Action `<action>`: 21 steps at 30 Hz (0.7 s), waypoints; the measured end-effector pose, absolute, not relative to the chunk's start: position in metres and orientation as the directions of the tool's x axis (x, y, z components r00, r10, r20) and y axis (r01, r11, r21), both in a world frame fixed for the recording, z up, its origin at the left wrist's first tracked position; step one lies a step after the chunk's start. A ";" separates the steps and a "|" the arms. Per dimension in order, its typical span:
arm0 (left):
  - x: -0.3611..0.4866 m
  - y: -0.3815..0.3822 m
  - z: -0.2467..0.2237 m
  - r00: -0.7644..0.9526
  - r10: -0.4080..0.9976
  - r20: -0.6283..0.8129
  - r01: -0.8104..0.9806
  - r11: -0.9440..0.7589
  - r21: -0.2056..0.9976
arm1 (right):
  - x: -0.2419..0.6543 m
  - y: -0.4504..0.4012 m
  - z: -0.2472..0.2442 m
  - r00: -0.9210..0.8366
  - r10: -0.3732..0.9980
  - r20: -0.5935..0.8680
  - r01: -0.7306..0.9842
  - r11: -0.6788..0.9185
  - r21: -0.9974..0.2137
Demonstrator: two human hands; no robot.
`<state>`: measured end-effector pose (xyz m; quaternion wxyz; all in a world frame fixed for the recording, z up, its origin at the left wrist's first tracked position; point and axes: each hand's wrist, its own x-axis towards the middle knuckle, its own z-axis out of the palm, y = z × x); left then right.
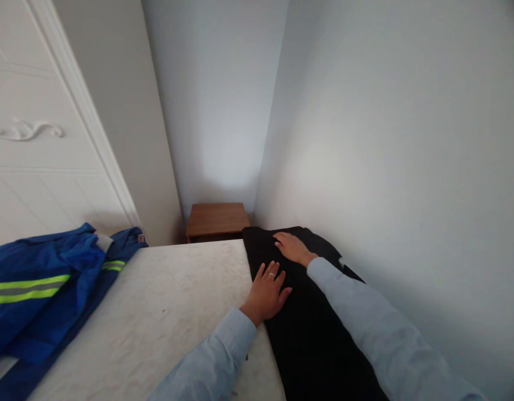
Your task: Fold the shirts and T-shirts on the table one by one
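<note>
A long black garment, seemingly trousers (319, 340), lies lengthwise along the right side of a pale, stained mattress-like surface (169, 312), close to the wall. My left hand (267, 292) rests palm down on the garment's left edge, fingers spread, a ring on one finger. Farther up, my right hand (293, 248) lies flat on the black cloth near its far end. Neither hand grips anything. The right forearm crosses over part of the garment and hides some of its right edge.
Blue workwear (43, 289) with yellow-green and grey reflective stripes is heaped on the left. Beyond the far edge stands a low brown wooden table (217, 218) in the corner. A white panelled cabinet (43, 139) rises at the left, and a plain wall (386, 156) bounds the right.
</note>
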<state>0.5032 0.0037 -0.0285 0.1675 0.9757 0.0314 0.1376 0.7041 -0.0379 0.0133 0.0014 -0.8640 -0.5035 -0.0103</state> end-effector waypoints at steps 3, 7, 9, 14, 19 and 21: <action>0.503 0.004 -0.031 0.962 0.103 0.254 0.005 -0.934 0.358 | 0.705 -0.003 -0.005 0.490 0.872 -0.007 0.872 -0.490 -0.008; 0.504 0.005 -0.034 0.961 0.103 0.256 0.000 -0.928 0.372 | 0.712 0.012 -0.020 0.526 0.850 0.005 0.850 -0.526 -0.019; 0.505 0.005 -0.035 0.962 0.099 0.254 -0.001 -0.930 0.369 | 0.716 0.012 -0.022 0.526 0.850 0.014 0.850 -0.526 -0.019; 0.506 0.004 -0.038 0.961 0.092 0.260 -0.010 -0.930 0.366 | 0.719 0.013 -0.021 0.557 0.830 0.017 0.830 -0.557 0.013; 0.506 0.004 -0.039 0.958 0.094 0.272 -0.011 -0.933 0.359 | 0.713 0.013 -0.021 0.583 0.809 0.068 0.809 -0.586 0.039; 0.506 0.004 -0.038 0.959 0.092 0.269 -0.011 -0.933 0.359 | 0.712 0.013 -0.020 0.583 0.809 0.076 0.808 -0.587 0.043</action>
